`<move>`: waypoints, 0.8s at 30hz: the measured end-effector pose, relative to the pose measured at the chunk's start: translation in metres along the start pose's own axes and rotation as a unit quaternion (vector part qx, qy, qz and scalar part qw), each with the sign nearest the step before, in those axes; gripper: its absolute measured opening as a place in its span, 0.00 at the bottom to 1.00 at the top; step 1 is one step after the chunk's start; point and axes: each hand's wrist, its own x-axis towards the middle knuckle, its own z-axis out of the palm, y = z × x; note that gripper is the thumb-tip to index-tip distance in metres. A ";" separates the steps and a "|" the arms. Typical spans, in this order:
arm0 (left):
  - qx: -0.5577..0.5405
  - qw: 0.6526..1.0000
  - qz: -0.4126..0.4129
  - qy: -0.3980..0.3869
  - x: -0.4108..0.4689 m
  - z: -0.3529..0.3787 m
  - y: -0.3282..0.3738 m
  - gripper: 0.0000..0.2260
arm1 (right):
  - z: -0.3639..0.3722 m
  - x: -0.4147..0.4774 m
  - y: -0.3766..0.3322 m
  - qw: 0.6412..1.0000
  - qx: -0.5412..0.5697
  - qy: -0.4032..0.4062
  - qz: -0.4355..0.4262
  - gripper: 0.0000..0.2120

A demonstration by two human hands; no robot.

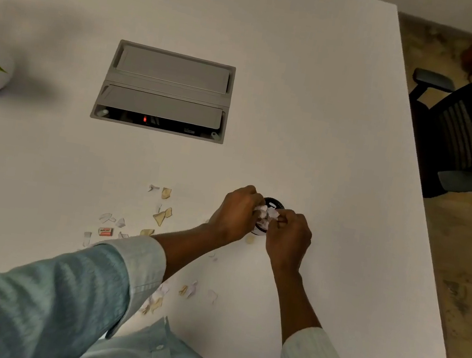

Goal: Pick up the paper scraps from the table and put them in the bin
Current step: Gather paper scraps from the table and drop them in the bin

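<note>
Both hands, left hand [234,214]; right hand [290,236], pinch paper scraps [264,213] over bin [273,204].

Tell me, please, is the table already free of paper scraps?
No, many paper scraps still lie on the table left of the small black bin.

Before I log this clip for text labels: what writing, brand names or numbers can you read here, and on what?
None can be read.
Small red and white packet among the scraps on the table: printed band, too blurred to read.
Black bin: white mark on its rim, illegible.
</note>
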 end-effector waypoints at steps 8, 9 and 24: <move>0.003 1.000 0.004 -0.004 -0.003 0.000 -0.012 0.19 | 0.002 -0.008 0.000 1.000 -0.002 -0.007 -0.003 0.12; 0.014 1.000 -0.006 0.003 -0.008 -0.001 -0.020 0.19 | 0.002 -0.013 0.001 1.000 0.006 -0.005 -0.009 0.11; 0.237 0.948 -0.039 -0.209 -0.091 -0.002 -0.136 0.48 | 0.052 -0.084 0.047 0.963 -0.162 -0.202 -0.070 0.26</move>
